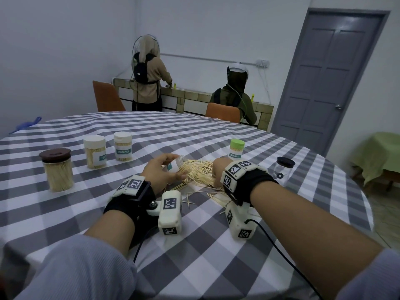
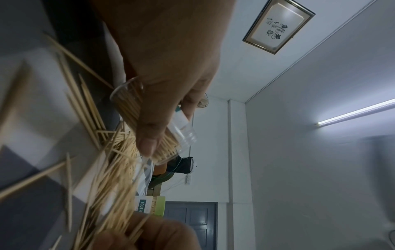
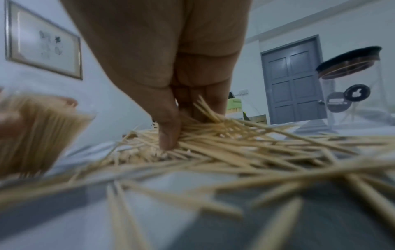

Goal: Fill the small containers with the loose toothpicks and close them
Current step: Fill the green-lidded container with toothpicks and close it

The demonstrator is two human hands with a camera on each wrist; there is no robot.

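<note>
My left hand (image 1: 177, 167) grips a small clear container (image 1: 172, 165) with a teal and white label. It lies tilted on its side, lidless, with its mouth towards the toothpick pile (image 1: 199, 172). The left wrist view shows the container (image 2: 128, 103) packed with toothpicks, my thumb across its side. My right hand (image 1: 216, 169) is down in the pile just right of it. In the right wrist view its thumb and fingertips (image 3: 169, 140) pinch a bunch of the loose toothpicks (image 3: 245, 147). The container's mouth (image 3: 38, 128) shows blurred at the left there.
On the checked tablecloth (image 1: 194, 135) stand a full brown-lidded jar (image 1: 57, 169), two white-lidded containers (image 1: 95, 151) (image 1: 123, 146), a green-lidded container (image 1: 237, 148) and an empty black-lidded jar (image 1: 284, 169). Stray toothpicks lie near my wrists. Two people work at a counter behind the table.
</note>
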